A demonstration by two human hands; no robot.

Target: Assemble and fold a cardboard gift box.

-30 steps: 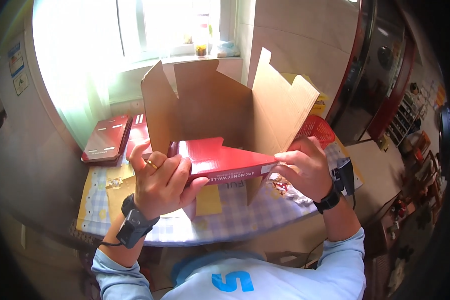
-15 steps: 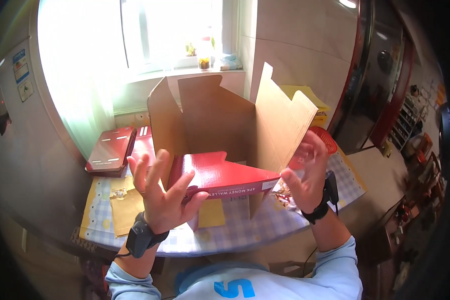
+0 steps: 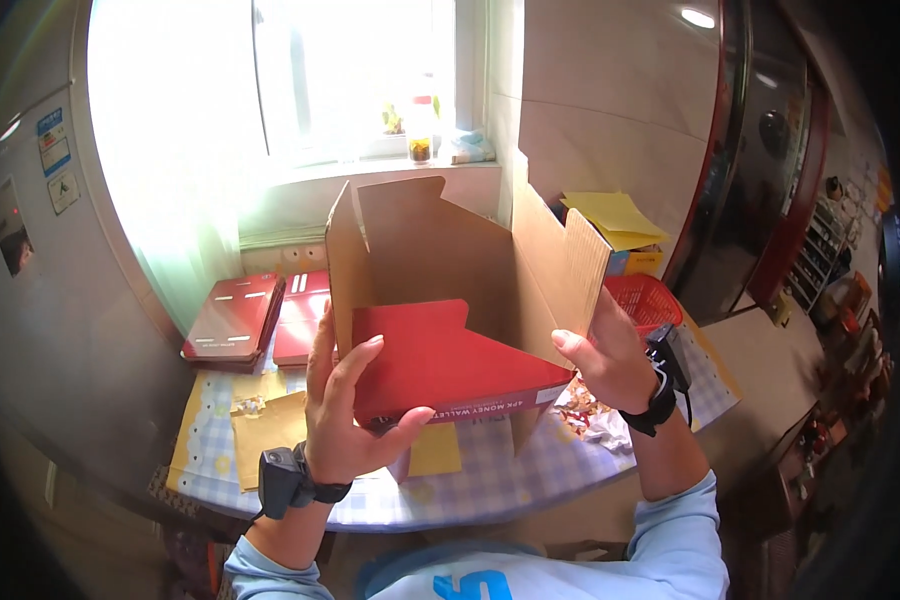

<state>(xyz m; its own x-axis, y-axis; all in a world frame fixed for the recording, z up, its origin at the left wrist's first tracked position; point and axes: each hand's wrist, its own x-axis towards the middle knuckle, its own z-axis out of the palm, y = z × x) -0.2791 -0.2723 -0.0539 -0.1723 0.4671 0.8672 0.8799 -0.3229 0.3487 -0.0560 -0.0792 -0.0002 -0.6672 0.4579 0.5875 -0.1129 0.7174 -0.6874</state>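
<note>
- An open-topped cardboard box is between the two hands over the near part of the bench, brown inside, with its walls standing up; whether its base touches the bench cannot be told.
- On the box's near side a glossy red panel slopes toward the person.
- The left hand is at the left front corner of the box, its fingers spread and unclenched, with the thumb by the panel's lower edge.
- The right hand grasps the near edge of the right wall, thumb in front and the other fingers mostly hidden behind it.
- Left of the box lie a stack of flat red packs and, just beside it, another red pack.
- A torn tan envelope lies near the left wrist.
- Beyond the right hand sits a red basket; crumpled wrapping lies nearer the person.
- A yellow sheet tops a yellow-and-blue carton behind the basket.
</note>
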